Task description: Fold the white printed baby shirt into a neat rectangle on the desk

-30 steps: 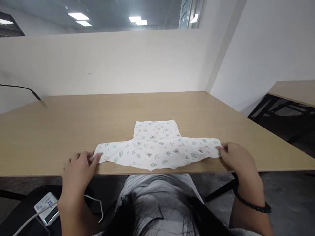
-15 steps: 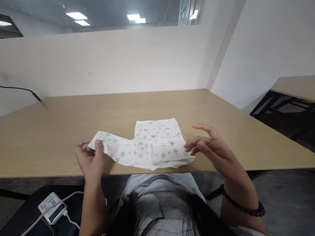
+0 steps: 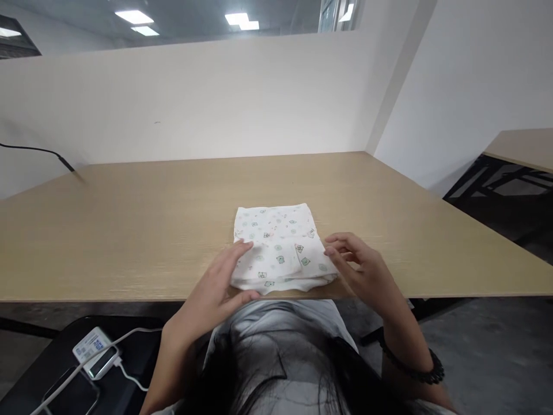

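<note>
At the near table [image 3: 129, 230] edge, the folded printed baby garment [image 3: 279, 248] lies flat. Left hand [image 3: 218, 291] and right hand [image 3: 365, 271] rest open-fingered on its sides, gripping nothing; loose flaps could spring open, or the bundle could slip off.

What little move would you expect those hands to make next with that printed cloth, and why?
Probably pressing flat. The printed garment lies near the table edge with both side parts folded in; the left hand and right hand flank it, and its near edge looks puffy.
</note>
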